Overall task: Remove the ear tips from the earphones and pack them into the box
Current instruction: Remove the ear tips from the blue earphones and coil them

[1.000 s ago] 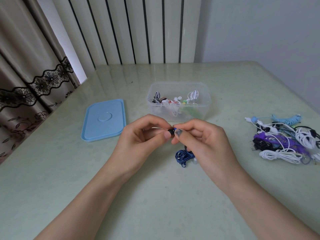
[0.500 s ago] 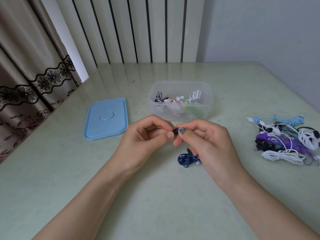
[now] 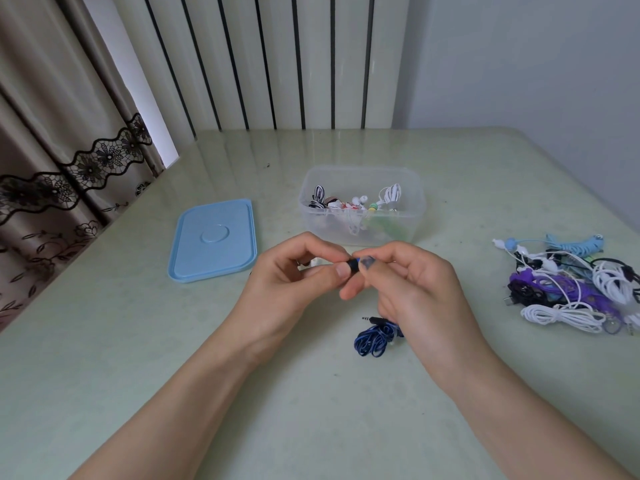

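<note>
Pinching one dark earbud (image 3: 354, 264), probably its tip, both hands' fingers (image 3: 341, 271) hide the box (image 3: 415, 188) front.

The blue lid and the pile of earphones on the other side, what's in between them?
In the head view, between the blue lid and the pile of earphones are the left hand and right hand, pinching a small dark earbud.

hands (image 3: 349, 285) slightly apart, black ear tip (image 3: 353, 264) more exposed between fingertips
</note>
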